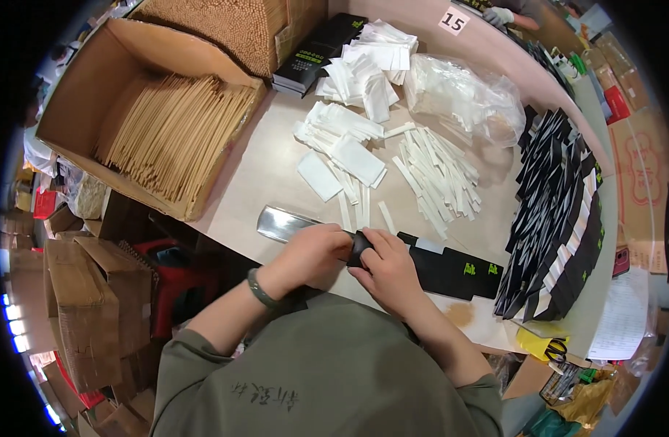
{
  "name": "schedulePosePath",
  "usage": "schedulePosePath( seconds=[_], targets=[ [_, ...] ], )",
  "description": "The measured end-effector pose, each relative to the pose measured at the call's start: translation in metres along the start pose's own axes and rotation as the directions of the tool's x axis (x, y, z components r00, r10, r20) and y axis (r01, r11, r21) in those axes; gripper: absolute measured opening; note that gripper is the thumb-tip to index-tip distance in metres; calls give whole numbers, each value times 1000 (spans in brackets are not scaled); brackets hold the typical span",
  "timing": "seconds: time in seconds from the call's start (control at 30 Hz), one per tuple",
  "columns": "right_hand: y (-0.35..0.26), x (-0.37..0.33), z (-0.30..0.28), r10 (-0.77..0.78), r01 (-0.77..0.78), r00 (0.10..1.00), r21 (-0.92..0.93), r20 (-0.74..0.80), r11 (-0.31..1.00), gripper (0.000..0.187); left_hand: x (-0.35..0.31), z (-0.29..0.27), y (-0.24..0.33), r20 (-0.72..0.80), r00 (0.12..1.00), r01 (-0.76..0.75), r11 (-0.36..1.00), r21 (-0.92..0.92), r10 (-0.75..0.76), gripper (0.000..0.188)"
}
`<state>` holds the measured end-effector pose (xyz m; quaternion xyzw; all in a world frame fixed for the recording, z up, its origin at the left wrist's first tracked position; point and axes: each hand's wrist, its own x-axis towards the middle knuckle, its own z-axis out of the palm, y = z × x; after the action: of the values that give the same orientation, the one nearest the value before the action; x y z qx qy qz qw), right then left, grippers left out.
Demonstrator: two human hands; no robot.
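Observation:
Near the front edge of the table my two hands meet. My right hand [387,266] is closed round a black paper sleeve [359,249], its end curled open toward the left. My left hand [316,253] is closed, fingertips at that open end; what it grips is hidden. Beyond my left hand lies a shiny metal trough [285,224]. To the right of my right hand, flat black sleeves [454,273] with green print overlap on the table. White folded napkins [339,142] and narrow white paper packets [440,178] lie loose in front of my hands.
A cardboard box [229,156] of wooden chopsticks [178,135] stands at the left, another filled box [218,29] behind it. Black packs [316,58], a clear plastic bag [462,95] and a heap of filled black sleeves [549,211] ring the table. A gloved co-worker's hand [498,16] shows far back.

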<state>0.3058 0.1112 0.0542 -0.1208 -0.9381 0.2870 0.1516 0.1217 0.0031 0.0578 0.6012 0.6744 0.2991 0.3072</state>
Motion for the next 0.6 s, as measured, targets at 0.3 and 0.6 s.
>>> schedulePosePath(
  seconds=[0.3, 0.6],
  targets=[
    [0, -2, 2, 82, -83, 997, -131, -16, 988, 33, 1, 28, 19, -221, 963, 104, 970, -218, -153, 40],
    [-35, 21, -37, -209, 206, 978, -183, 5, 961, 17, -19, -29, -27, -67, 980, -123, 835, 537, 188, 61]
  ],
)
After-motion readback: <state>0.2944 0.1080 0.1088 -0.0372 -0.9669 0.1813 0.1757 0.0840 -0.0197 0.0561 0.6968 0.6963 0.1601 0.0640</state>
